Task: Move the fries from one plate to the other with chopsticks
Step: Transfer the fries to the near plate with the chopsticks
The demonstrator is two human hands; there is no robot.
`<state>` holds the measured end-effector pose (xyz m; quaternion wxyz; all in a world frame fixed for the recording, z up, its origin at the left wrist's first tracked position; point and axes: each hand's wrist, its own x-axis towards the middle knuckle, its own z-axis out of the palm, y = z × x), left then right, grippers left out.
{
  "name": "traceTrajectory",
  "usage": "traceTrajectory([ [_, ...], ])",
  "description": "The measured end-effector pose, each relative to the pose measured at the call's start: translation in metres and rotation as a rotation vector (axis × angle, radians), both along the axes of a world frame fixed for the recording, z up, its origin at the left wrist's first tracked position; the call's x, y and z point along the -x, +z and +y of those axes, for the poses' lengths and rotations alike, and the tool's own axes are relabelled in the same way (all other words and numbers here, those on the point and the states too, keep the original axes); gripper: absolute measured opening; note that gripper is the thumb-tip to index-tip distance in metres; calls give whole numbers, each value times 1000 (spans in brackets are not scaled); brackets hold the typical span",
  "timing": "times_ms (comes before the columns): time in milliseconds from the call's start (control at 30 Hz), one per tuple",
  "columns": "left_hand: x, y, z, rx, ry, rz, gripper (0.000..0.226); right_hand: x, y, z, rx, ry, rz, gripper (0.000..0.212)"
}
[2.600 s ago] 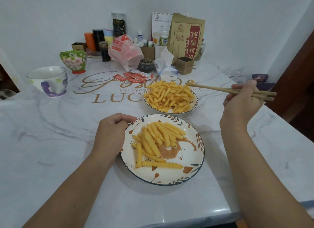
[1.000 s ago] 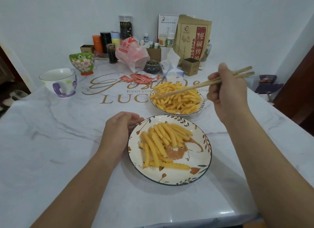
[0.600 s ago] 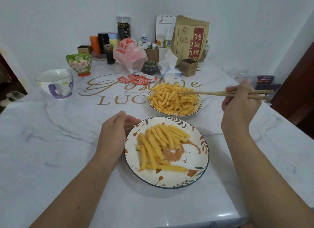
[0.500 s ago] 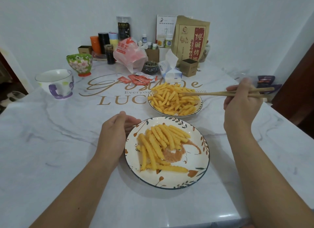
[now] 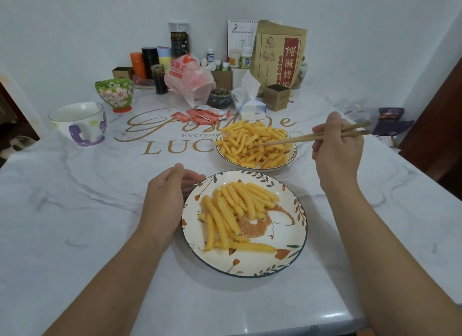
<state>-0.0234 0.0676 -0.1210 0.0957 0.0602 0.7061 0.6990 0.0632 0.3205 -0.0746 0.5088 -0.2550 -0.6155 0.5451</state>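
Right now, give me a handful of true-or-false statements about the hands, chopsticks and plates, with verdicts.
1. The right hand holds the chopsticks. True.
2. The chopstick tips are over the near plate. False: they reach into the fries on the far plate.
3. The left hand rests beside the near plate's rim. True.
4. The near plate holds more fries than the far plate. False: the far plate is fuller.
5. The left hand holds a fry. False: it holds nothing.

The surface (image 5: 75, 210) reads "LUC" and "Everyon" (both cut off by a plate); brown bag (image 5: 277, 58): "纯碱烤".
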Motion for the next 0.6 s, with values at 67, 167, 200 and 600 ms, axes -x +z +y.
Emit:
traceTrajectory([
  [67, 0, 0, 0, 6, 1, 1, 49, -2, 2, 4, 127, -49, 62, 49],
  [167, 0, -1, 0, 5, 3, 3, 49, -8, 6, 12, 293, -94, 129, 48],
  [200, 0, -1, 0, 2, 1, 2, 49, -10, 7, 15, 342, -105, 154, 46],
  [600, 1, 0, 0, -4, -8, 3, 49, -21, 4, 27, 643, 6, 211, 33],
])
